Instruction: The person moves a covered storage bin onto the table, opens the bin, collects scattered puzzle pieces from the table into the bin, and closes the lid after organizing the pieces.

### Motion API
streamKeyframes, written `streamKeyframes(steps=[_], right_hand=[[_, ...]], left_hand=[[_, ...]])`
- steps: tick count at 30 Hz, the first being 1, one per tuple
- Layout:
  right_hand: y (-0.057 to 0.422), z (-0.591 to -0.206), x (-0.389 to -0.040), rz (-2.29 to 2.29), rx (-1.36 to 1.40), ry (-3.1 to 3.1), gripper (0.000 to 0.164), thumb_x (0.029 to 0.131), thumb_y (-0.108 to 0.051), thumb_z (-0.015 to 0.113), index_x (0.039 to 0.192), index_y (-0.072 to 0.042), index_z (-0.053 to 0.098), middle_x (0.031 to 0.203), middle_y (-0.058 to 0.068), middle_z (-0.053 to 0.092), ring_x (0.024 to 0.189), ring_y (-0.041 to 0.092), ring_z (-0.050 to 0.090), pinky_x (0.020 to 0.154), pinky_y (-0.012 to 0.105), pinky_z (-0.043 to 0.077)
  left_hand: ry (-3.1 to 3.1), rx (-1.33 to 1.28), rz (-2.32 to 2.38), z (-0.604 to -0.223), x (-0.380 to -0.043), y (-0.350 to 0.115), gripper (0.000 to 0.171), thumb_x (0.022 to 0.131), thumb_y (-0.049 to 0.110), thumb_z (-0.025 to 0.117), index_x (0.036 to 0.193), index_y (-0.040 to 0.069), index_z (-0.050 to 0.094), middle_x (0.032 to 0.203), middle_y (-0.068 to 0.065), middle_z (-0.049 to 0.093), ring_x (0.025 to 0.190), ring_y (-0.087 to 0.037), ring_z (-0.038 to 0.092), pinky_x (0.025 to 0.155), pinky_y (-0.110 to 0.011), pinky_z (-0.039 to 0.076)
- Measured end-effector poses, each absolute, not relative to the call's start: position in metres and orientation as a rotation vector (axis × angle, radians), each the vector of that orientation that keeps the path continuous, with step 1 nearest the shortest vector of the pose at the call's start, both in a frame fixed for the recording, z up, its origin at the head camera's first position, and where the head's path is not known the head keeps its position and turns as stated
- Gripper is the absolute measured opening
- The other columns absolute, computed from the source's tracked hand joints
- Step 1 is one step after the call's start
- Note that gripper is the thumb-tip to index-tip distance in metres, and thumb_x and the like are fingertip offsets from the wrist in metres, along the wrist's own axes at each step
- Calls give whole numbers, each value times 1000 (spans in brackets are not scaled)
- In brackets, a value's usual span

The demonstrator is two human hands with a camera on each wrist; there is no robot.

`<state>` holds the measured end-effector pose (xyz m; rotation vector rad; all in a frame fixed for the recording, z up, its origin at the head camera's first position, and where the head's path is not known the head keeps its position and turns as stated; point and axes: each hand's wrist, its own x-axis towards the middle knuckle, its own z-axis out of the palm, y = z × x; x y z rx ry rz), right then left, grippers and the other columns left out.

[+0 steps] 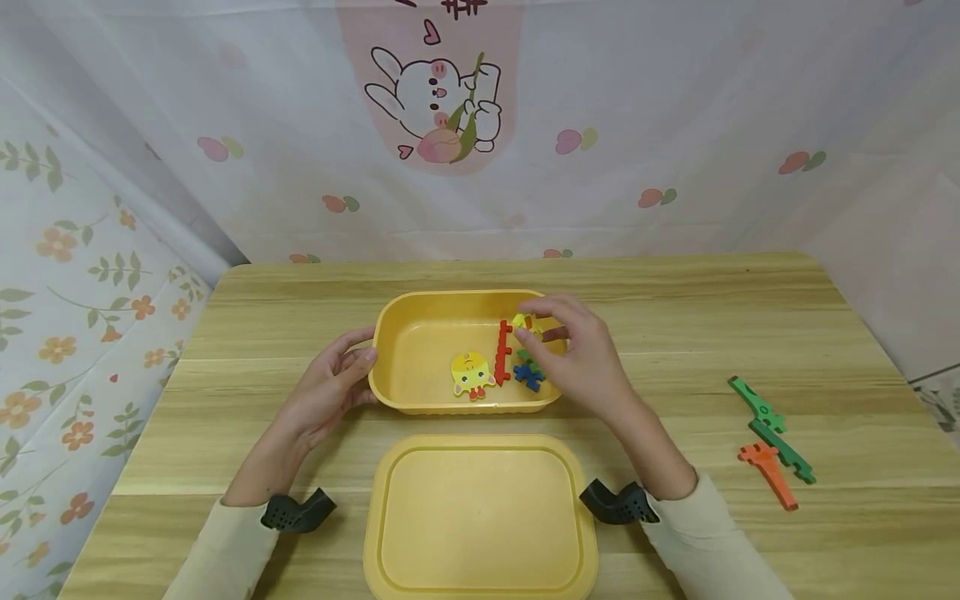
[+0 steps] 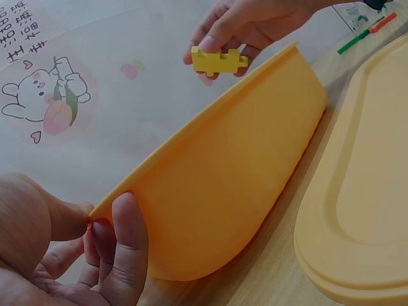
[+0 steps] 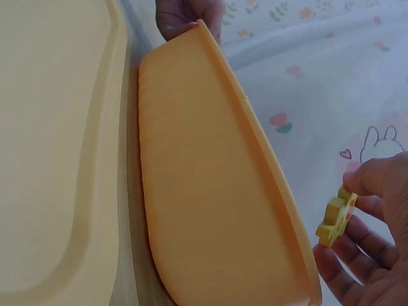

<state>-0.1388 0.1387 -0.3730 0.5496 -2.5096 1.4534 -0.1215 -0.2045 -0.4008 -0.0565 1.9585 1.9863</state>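
Note:
A yellow plastic box (image 1: 420,350) stands on the table. My left hand (image 1: 335,375) grips its left rim; in the left wrist view the thumb and fingers (image 2: 131,223) pinch the edge. Over the box's right end my right hand (image 1: 585,354) pinches a yellow puzzle piece (image 2: 218,62) with knobbed edges, held above the rim. Inside the box lie a yellow giraffe-face piece (image 1: 471,372), a long red piece (image 1: 502,353), a blue piece (image 1: 529,377) and a green piece (image 1: 527,359) partly hidden by the right hand.
A flat yellow lid (image 1: 480,517) lies in front of the box. Off to the right on the wooden table (image 1: 697,317) are a light green piece (image 1: 759,407), a dark green piece (image 1: 783,450) and an orange piece (image 1: 770,473). A patterned curtain (image 1: 600,100) hangs behind.

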Motion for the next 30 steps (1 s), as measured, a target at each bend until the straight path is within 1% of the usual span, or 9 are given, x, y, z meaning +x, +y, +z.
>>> streamKeyframes(steps=[2, 7, 14, 20, 24, 27, 30], right_hand=[[138, -374, -138, 1426, 573, -2507, 30, 97, -12, 79, 126, -9, 74, 127, 9, 71, 118, 25, 68, 89, 44, 65], [136, -373, -137, 1362, 636, -2501, 31, 95, -8, 79, 125, -7, 74, 127, 9, 71, 118, 26, 68, 89, 46, 64], [134, -376, -138, 1277, 715, -2523, 30, 95, -6, 78, 125, -9, 76, 127, 6, 71, 116, 24, 67, 89, 44, 63], [132, -376, -137, 1240, 757, -2518, 35, 94, -6, 79, 129, -9, 74, 134, 7, 70, 125, 26, 65, 92, 45, 61], [132, -376, -136, 1240, 753, -2508, 37, 95, -7, 78, 132, -9, 72, 138, 9, 69, 127, 27, 65, 94, 49, 61], [134, -377, -136, 1241, 746, -2501, 36, 96, -7, 77, 131, -8, 72, 137, 10, 69, 127, 28, 65, 94, 51, 61], [135, -377, -136, 1240, 737, -2497, 36, 95, -8, 79, 131, -9, 72, 135, 9, 70, 128, 27, 65, 95, 50, 61]], left_hand=[[1959, -57, 1985, -401, -121, -204, 61, 112, 23, 54, 164, 5, 27, 117, 6, 65, 88, -7, 66, 75, -20, 60], [1958, -60, 1985, -400, -121, -204, 61, 112, 23, 54, 164, 6, 27, 116, 6, 65, 88, -7, 66, 75, -20, 60], [1957, -54, 1984, -399, -121, -204, 61, 113, 23, 53, 165, 5, 26, 117, 6, 65, 89, -7, 67, 75, -20, 60], [1960, -62, 1982, -400, -121, -204, 61, 113, 23, 53, 164, 6, 27, 117, 6, 65, 89, -7, 67, 75, -20, 60], [1958, -66, 1984, -400, -121, -204, 61, 113, 23, 53, 165, 6, 27, 117, 6, 66, 89, -7, 67, 75, -20, 60], [1955, -63, 1987, -400, -121, -204, 61, 113, 23, 53, 165, 5, 27, 117, 6, 66, 89, -7, 68, 75, -20, 60], [1953, -61, 1989, -400, -121, -204, 61, 112, 23, 53, 165, 5, 27, 117, 6, 66, 90, -7, 68, 75, -20, 60]])
